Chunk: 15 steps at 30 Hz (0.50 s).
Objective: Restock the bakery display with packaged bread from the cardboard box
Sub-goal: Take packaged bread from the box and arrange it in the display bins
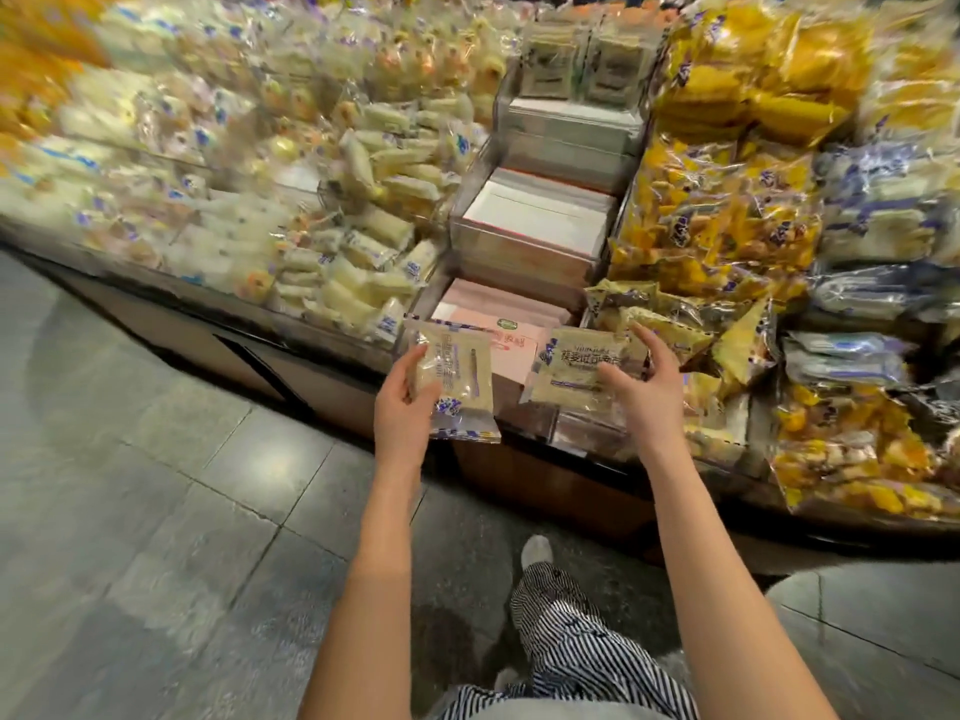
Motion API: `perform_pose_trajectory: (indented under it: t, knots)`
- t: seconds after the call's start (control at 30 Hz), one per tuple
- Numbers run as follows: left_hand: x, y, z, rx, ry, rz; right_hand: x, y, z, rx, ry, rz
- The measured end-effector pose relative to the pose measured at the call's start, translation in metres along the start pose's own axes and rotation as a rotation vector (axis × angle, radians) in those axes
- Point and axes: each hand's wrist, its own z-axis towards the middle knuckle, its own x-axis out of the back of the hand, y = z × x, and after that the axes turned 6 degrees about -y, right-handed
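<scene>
My left hand (pixel 402 402) grips a clear packet of pale sliced bread (pixel 460 379) with blue print, held just in front of the display's front edge. My right hand (pixel 641 389) holds a second packet of the same bread (pixel 569 371), tilted over the lowest bin. That lowest clear bin (pixel 498 309) has a pink card lining and holds no bread. Above it, a middle bin (pixel 535 215) with a white lining stands bare too. The top bin (pixel 571 59) carries two upright packets of this bread. No cardboard box is in view.
Pale cream-filled bread packets (pixel 353 272) crowd the shelves left of the bins. Yellow packets (pixel 711 215) and blue-white ones (pixel 883 210) fill the right side. The grey tiled floor (pixel 156 459) lies below, with my striped trouser leg and white shoe (pixel 537 550) near the counter base.
</scene>
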Motion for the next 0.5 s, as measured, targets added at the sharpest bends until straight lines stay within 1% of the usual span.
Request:
perform_pose_trajectory:
  t: [0.1, 0.27, 0.5]
  knots:
    - [-0.006, 0.016, 0.042, -0.037, 0.003, -0.003, -0.015, -0.010, 0.046, 0.014, -0.027, 0.014]
    - [-0.027, 0.047, 0.124, -0.060, -0.002, 0.006, -0.028, -0.036, 0.133, 0.037, -0.015, 0.101]
    - [-0.056, 0.080, 0.221, -0.115, 0.023, 0.040, -0.044, -0.053, 0.219, 0.071, -0.033, 0.088]
